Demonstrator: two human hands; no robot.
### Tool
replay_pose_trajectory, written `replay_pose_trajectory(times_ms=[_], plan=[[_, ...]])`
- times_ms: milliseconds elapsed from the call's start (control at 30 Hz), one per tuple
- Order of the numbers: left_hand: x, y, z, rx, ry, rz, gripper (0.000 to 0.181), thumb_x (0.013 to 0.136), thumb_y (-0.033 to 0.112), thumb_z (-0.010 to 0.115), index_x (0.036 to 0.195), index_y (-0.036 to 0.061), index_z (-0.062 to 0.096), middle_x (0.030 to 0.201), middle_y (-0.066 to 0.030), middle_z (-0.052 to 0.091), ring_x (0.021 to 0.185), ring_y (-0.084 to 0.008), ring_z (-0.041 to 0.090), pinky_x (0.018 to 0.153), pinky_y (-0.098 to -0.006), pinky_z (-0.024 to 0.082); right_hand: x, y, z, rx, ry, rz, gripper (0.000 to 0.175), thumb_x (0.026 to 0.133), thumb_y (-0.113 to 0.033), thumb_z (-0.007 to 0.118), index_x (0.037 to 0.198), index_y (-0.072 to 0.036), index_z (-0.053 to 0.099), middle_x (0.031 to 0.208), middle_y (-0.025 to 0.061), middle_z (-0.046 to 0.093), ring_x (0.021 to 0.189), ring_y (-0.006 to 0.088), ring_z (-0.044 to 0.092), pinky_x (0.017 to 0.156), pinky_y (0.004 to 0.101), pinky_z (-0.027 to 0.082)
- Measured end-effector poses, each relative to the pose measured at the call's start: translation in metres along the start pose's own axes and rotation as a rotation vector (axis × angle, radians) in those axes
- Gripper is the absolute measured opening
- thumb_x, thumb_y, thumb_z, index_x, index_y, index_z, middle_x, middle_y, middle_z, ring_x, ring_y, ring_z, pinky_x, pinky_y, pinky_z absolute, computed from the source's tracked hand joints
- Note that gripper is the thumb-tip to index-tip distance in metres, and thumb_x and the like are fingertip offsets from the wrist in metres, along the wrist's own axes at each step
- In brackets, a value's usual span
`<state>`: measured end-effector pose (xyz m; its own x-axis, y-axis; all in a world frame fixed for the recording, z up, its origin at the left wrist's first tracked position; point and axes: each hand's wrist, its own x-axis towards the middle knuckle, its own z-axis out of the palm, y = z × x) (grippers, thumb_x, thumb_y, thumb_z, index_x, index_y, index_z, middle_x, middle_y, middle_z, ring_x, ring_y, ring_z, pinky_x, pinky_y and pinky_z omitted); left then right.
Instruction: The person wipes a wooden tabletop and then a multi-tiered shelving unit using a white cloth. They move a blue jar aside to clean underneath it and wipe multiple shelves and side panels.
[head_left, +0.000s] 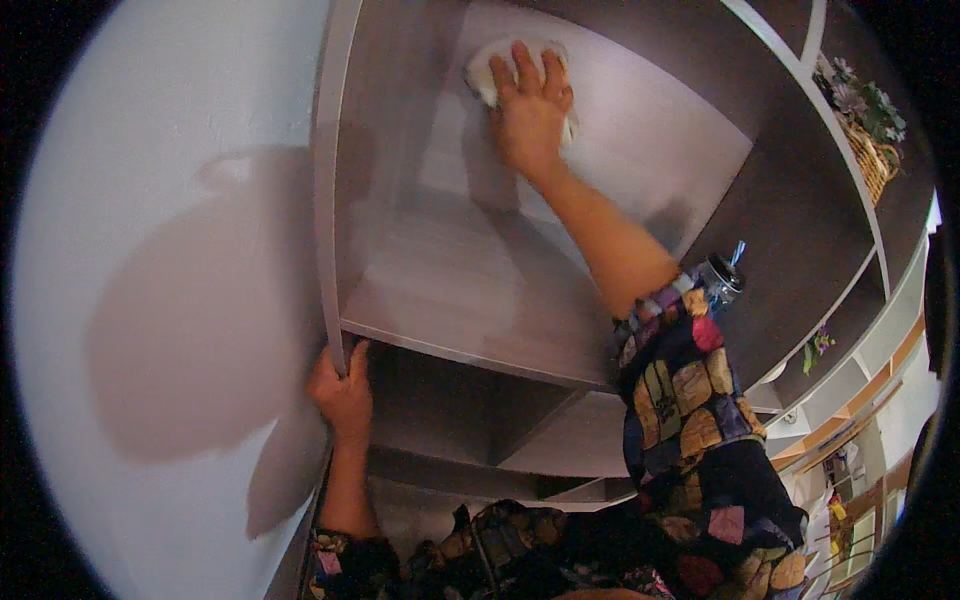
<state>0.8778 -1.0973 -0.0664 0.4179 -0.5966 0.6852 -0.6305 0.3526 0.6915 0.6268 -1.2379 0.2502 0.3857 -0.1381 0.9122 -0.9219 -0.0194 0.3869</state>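
Observation:
A pale cloth (480, 71) lies under the spread fingers of my right hand (531, 120), pressed flat to the back panel (622, 112) of a brownish shelf compartment. The bare forearm crosses the compartment's opening, its patterned sleeve below. Lower down, my left hand (343, 390) grips the front edge of the unit's side panel (328, 225), thumb on the inner side, just under the level of the shelf board (472, 356). Some of its fingers are hidden behind the panel.
A light blue wall (165, 97) adjoins the unit at left. Beyond my right sleeve stands a lidded jar with a straw (721, 279). Farther right are a wicker basket (870, 161) with artificial-looking flowers and a small plant (816, 349). More compartments (442, 405) lie below.

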Motion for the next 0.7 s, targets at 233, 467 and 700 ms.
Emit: replay_pose_trajectory(times_ms=[233, 467, 700], plan=[[-0.002, 0.006, -0.003, -0.188, -0.024, -0.134, 0.039, 0.086, 0.032, 0.082, 0.101, -0.0024, 0.070, 0.083, -0.0195, 0.069, 0.074, -0.0372, 0.066, 0.069, -0.0449, 0.051, 0.050, -0.019, 0.018, -0.034, -0.072, -0.052, 0.064, 0.086, -0.019, 0.070, 0.146, -0.012, 0.050, 0.160, 0.0104, 0.034, 0.148, 0.0406, 0.023, 0.111, 0.0650, 0.028], [0.001, 0.001, -0.004, -0.067, -0.010, 0.030, 0.035, 0.088, 0.029, 0.080, 0.095, -0.0025, 0.068, 0.079, -0.0179, 0.067, 0.070, -0.0360, 0.063, 0.067, -0.0448, 0.049, -0.012, -0.020, 0.022, -0.078, -0.103, -0.309, 0.049, 0.084, -0.011, 0.065, 0.132, -0.022, 0.065, 0.149, -0.0022, 0.048, 0.142, 0.0317, 0.036, 0.099, 0.0574, 0.040], [0.007, 0.015, -0.008, -0.224, 0.021, -0.033, 0.031, 0.088, 0.027, 0.080, 0.094, -0.0014, 0.068, 0.075, -0.0161, 0.067, 0.064, -0.0326, 0.062, 0.065, -0.0431, 0.049, -0.071, -0.012, 0.005, -0.029, -0.347, -0.678, 0.047, 0.089, -0.020, 0.063, 0.136, -0.023, 0.062, 0.154, -0.0044, 0.041, 0.143, 0.0258, 0.034, 0.105, 0.0528, 0.039]])
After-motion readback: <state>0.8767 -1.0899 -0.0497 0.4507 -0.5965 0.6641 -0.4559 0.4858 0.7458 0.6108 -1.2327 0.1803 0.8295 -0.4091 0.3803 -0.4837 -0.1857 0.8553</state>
